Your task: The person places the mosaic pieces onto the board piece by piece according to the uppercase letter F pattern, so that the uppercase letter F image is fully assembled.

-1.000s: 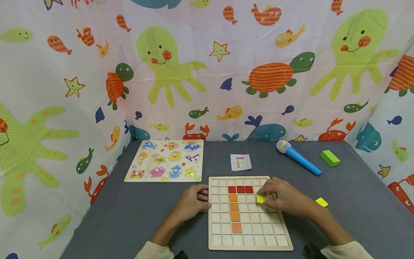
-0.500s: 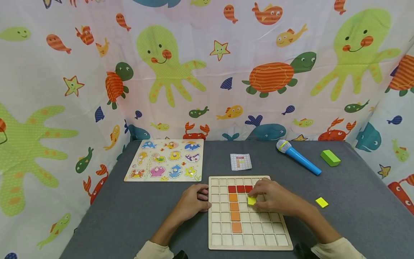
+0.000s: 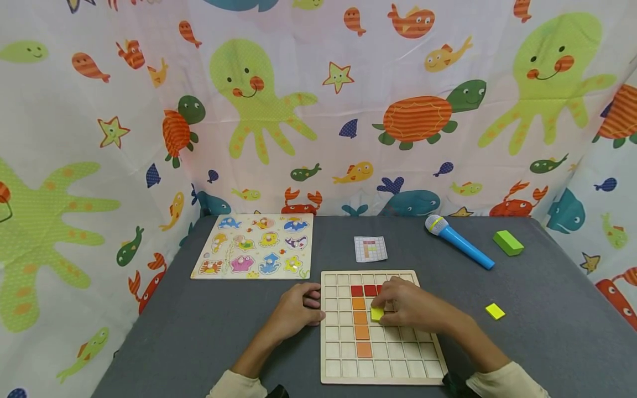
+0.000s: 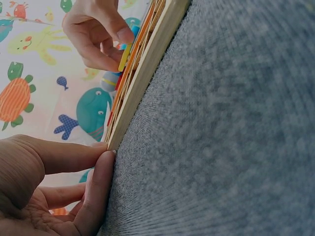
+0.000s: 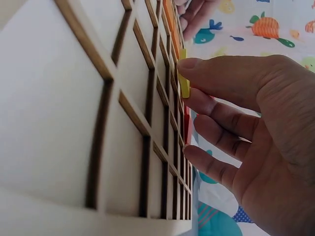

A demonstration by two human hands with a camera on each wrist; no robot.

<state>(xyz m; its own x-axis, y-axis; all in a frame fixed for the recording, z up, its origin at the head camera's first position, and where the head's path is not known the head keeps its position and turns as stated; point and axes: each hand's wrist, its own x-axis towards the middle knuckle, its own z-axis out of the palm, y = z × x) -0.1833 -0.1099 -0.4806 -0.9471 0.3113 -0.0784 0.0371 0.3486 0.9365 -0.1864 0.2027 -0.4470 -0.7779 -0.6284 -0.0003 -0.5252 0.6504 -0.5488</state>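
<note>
A wooden grid board [image 3: 408, 367] lies on the grey table. Red tiles [image 3: 356, 291] form a row near its top, and orange tiles [image 3: 362, 332] run downward in a column. With thumb and fingertips, my right hand [image 3: 410, 304] pinches a yellow tile [image 3: 376, 314] just right of the orange column. The right wrist view has this yellow tile [image 5: 184, 78] standing tilted at the board's surface. My left hand [image 3: 296, 310] rests at the board's left edge; its thumb and fingertips touch the rim [image 4: 133, 96]. Part of the red row is hidden behind my right hand.
Another yellow tile [image 3: 495, 311] lies to the right of the board. Behind the board is a small card [image 3: 370, 249] with a coloured grid pattern. A blue toy microphone [image 3: 460, 243], a green block [image 3: 508, 243] and an animal puzzle board [image 3: 256, 249] lie farther back.
My right hand has carried the yellow tile leftward across the board and slightly nearer, up to the orange column. The left hand has stayed at the board's edge.
</note>
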